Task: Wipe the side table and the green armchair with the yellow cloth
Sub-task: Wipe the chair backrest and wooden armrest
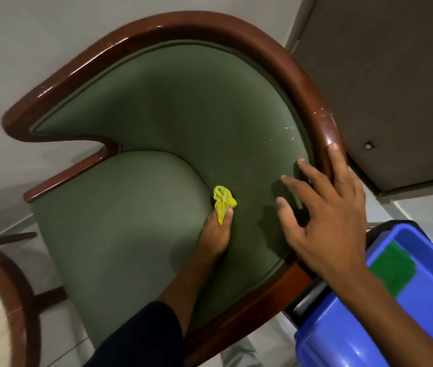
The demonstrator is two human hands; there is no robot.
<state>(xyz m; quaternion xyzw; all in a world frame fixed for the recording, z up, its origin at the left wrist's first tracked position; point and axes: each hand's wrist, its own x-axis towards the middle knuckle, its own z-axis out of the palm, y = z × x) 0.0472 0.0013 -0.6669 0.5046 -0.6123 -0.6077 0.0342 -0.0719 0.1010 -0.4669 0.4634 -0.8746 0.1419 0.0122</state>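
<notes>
Right hand (pixel 326 221) rested spread on the green armchair (pixel 178 115) by its wooden rim (pixel 324 128) — left hand (pixel 214 234) pinched the yellow cloth (pixel 223 201) in the crease between seat cushion and backrest.

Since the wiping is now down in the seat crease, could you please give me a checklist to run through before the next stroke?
1. Yellow cloth in the left hand: ok, bunched at the fingertips.
2. Cloth touching the green armchair: ok, pressed where the seat cushion meets the backrest.
3. Right hand bracing the chair: ok, spread open on the upholstery and the wooden rim.
4. Pale specks on the backrest: not ok, still unwiped.
5. Blue bin clear of the chair: cannot tell, it sits close by the frame.
6. Side table wiped: cannot tell.
</notes>
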